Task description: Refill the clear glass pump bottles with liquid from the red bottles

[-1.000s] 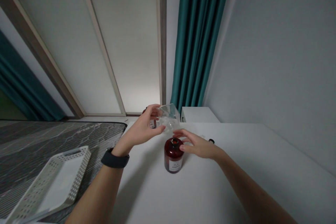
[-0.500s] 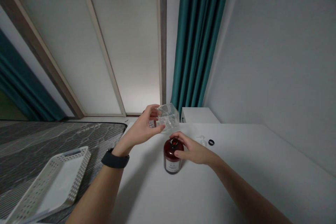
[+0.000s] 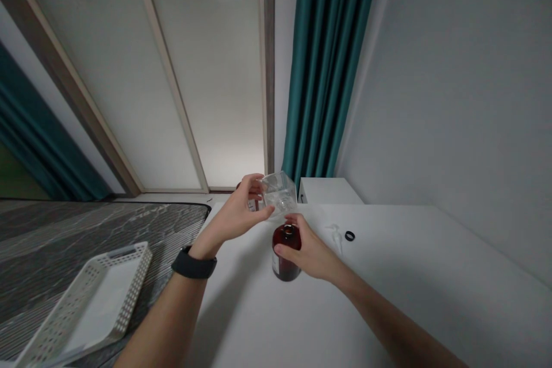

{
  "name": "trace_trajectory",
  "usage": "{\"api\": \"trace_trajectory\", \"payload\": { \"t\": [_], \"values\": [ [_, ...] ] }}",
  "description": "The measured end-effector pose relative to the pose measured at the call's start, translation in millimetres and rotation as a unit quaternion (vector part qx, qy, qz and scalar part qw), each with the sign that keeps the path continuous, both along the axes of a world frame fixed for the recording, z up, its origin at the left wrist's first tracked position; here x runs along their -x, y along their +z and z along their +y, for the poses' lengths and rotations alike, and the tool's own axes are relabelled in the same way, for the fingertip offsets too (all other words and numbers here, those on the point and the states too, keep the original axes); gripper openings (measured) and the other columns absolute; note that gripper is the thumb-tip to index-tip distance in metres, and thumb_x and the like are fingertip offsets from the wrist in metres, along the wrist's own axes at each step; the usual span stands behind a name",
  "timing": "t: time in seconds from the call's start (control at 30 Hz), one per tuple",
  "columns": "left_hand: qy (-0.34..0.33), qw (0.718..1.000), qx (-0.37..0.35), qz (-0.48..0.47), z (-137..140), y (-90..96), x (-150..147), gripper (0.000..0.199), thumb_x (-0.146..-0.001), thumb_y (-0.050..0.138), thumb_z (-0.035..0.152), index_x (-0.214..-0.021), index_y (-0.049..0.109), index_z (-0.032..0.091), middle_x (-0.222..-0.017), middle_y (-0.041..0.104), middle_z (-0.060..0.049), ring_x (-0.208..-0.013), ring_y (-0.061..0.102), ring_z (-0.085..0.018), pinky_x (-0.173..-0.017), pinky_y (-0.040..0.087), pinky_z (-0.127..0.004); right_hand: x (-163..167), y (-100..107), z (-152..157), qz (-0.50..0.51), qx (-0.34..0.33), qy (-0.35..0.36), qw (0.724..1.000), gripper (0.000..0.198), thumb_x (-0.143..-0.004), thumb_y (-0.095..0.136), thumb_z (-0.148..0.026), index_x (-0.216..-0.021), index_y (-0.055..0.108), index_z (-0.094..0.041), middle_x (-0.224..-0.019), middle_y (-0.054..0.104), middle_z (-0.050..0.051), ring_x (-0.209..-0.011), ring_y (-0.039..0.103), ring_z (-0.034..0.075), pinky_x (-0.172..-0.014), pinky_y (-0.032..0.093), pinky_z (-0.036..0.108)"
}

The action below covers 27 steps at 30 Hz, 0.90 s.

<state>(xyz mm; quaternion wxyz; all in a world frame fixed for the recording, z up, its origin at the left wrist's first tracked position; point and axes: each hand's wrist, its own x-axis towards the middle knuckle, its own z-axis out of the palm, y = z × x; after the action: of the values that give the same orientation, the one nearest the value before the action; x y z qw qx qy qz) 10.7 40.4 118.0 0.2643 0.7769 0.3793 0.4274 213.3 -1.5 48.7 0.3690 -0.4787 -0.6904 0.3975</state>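
My left hand (image 3: pixel 241 210), a dark band on its wrist, grips a clear, angular glass (image 3: pixel 280 192) that is tilted above the white table (image 3: pixel 259 316). Clear liquid appears to lie inside, though I cannot be sure. My right hand (image 3: pixel 308 250) is wrapped round the shoulder of a dark red-brown bottle (image 3: pixel 286 270). That bottle stands upright with an uncapped neck, and its white label faces left, partly in view. Behind my left fingers a second red-brown bottle (image 3: pixel 253 204) with a pale label shows in part.
Right of the bottle lie a clear plastic piece (image 3: pixel 335 237), perhaps a nozzle, and a black ring (image 3: pixel 349 236). A white perforated basket (image 3: pixel 140 276) sits on the grey striped surface at left. Past the table's far edge stands a white cabinet (image 3: pixel 330 190).
My right hand has turned the bottle, so its label now points left instead of toward me. The glass in my left hand has hardly moved.
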Motion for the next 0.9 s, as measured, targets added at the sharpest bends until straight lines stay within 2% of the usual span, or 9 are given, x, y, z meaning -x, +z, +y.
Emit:
{"api": "trace_trajectory", "payload": {
  "t": [0.03, 0.1, 0.2, 0.3, 0.43, 0.57, 0.63, 0.73, 0.9],
  "values": [
    [0.002, 1.0, 0.002, -0.001, -0.3, 0.2, -0.3, 0.054, -0.081, 0.069, 0.03, -0.126, 0.041, 0.02, -0.114, 0.058, -0.009, -0.11, 0.059, -0.023, -0.1, 0.05, -0.048, -6.3, 3.3, 1.8, -0.005, 0.009, 0.049, 0.999, 0.065, -0.078, 0.075, -0.037, -0.132, 0.043, -0.022, -0.137, 0.053, 0.012, -0.128, 0.053, 0.029, -0.112, 0.038, 0.05],
    [0.006, 1.0, 0.006, 0.003, -1.1, 0.7, -1.1, 0.055, -0.081, 0.069, 0.029, -0.127, 0.041, 0.019, -0.114, 0.058, -0.009, -0.109, 0.06, -0.022, -0.1, 0.05, -0.048, -20.2, 10.0, 5.7, -0.005, 0.055, 0.143, 0.988, 0.077, -0.078, 0.075, -0.035, -0.143, 0.036, -0.021, -0.141, 0.052, 0.014, -0.129, 0.054, 0.029, -0.11, 0.042, 0.05],
    [0.007, 1.0, 0.01, 0.012, -2.0, 1.4, -2.1, 0.055, -0.081, 0.068, 0.028, -0.128, 0.041, 0.018, -0.115, 0.058, -0.01, -0.107, 0.06, -0.022, -0.1, 0.051, -0.049, -34.5, 15.4, 10.6, -0.021, 0.052, 0.188, 0.981, 0.081, -0.076, 0.076, -0.027, -0.146, 0.035, -0.023, -0.142, 0.054, 0.012, -0.128, 0.055, 0.029, -0.112, 0.039, 0.052],
    [0.009, 1.0, 0.009, 0.009, -1.3, 0.4, -2.2, 0.056, -0.081, 0.069, 0.029, -0.128, 0.041, 0.019, -0.115, 0.058, -0.01, -0.107, 0.06, -0.023, -0.099, 0.051, -0.048, -34.5, 13.9, 12.2, -0.043, 0.023, 0.149, 0.988, 0.076, -0.072, 0.08, -0.027, -0.139, 0.045, -0.023, -0.139, 0.055, 0.012, -0.125, 0.056, 0.03, -0.11, 0.041, 0.052],
    [0.001, 1.0, 0.005, 0.007, 0.9, -2.4, -1.2, 0.057, -0.08, 0.07, 0.029, -0.129, 0.041, 0.02, -0.116, 0.058, -0.01, -0.107, 0.06, -0.023, -0.099, 0.05, -0.048, -27.5, 9.3, 12.2, -0.067, 0.019, 0.071, 0.995, 0.077, -0.068, 0.084, -0.031, -0.134, 0.046, -0.022, -0.134, 0.055, 0.012, -0.121, 0.057, 0.03, -0.106, 0.044, 0.05],
    [-0.013, 1.0, -0.014, 0.021, 1.6, -3.3, -1.6, 0.059, -0.079, 0.069, 0.027, -0.13, 0.04, 0.02, -0.117, 0.058, -0.011, -0.11, 0.059, -0.025, -0.1, 0.049, -0.049, -30.7, 8.0, 16.8, -0.04, 0.012, 0.064, 0.997, 0.076, -0.08, 0.073, -0.041, -0.143, 0.035, -0.023, -0.134, 0.053, 0.014, -0.114, 0.06, 0.028, -0.102, 0.046, 0.051],
    [-0.014, 0.999, -0.026, 0.033, 1.1, -3.2, -2.9, 0.06, -0.078, 0.069, 0.026, -0.13, 0.039, 0.019, -0.117, 0.058, -0.011, -0.111, 0.059, -0.026, -0.099, 0.049, -0.05, -32.5, 8.4, 19.9, 0.001, -0.028, 0.033, 0.999, 0.069, -0.089, 0.061, -0.044, -0.147, 0.03, -0.023, -0.133, 0.052, 0.014, -0.116, 0.058, 0.028, -0.101, 0.047, 0.051],
    [-0.011, 0.997, -0.051, 0.058, -0.4, -3.1, -5.7, 0.062, -0.078, 0.07, 0.023, -0.131, 0.039, 0.02, -0.121, 0.058, -0.011, -0.113, 0.059, -0.026, -0.099, 0.049, -0.05, -30.7, 9.8, 21.9, 0.06, -0.111, -0.022, 0.992, 0.057, -0.095, 0.048, -0.043, -0.147, 0.032, -0.024, -0.134, 0.052, 0.014, -0.125, 0.052, 0.027, -0.103, 0.045, 0.05],
    [-0.026, 0.991, -0.097, 0.091, -2.1, -4.3, -8.3, 0.064, -0.079, 0.071, 0.02, -0.133, 0.038, 0.021, -0.128, 0.054, -0.012, -0.116, 0.058, -0.027, -0.099, 0.051, -0.047, -24.0, 13.7, 18.2, 0.068, -0.188, -0.028, 0.98, 0.05, -0.095, 0.051, -0.035, -0.143, 0.041, -0.027, -0.139, 0.053, 0.013, -0.126, 0.052, 0.027, -0.104, 0.044, 0.049]
  ]
}}
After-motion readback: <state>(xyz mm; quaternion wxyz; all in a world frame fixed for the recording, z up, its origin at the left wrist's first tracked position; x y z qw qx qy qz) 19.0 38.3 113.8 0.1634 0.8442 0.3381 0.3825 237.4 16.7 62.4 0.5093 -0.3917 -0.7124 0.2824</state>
